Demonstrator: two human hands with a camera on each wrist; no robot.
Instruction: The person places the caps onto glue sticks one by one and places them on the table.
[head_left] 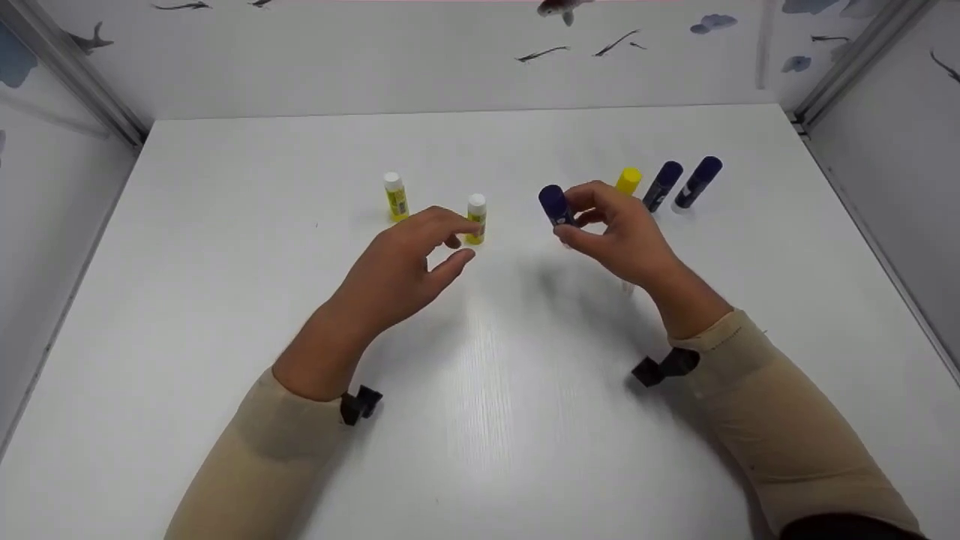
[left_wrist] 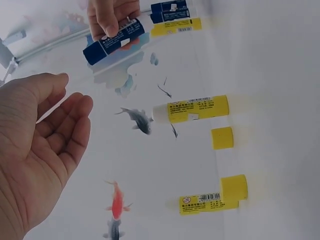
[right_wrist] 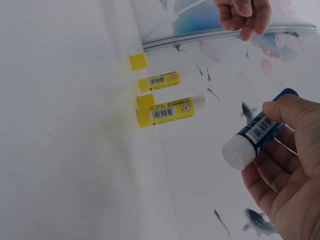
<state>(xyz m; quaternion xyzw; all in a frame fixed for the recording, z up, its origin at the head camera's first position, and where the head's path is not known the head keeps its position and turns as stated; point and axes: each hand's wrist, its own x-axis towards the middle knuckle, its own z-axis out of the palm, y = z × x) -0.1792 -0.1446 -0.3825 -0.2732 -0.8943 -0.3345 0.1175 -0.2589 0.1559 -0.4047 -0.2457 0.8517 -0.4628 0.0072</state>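
My right hand (head_left: 622,232) grips a dark blue glue stick (head_left: 553,202) between thumb and fingers, held up off the table; its white end (right_wrist: 240,154) shows in the right wrist view. Nothing is in my left hand (head_left: 405,262), whose fingers are loosely bent with the thumb apart. In the head view its fingertips overlap an upright yellow glue stick (head_left: 476,225) with a white top. Another such yellow glue stick (head_left: 396,199) stands farther left. Two yellow caps (left_wrist: 223,138) stand near these sticks in the wrist views, hidden behind my left hand in the head view.
Beyond my right hand stand a yellow-topped glue stick (head_left: 628,180), partly covered by that hand, and two dark blue glue sticks (head_left: 664,186). The white table (head_left: 480,420) is bounded by a back panel (head_left: 375,67) with painted fish and by side panels.
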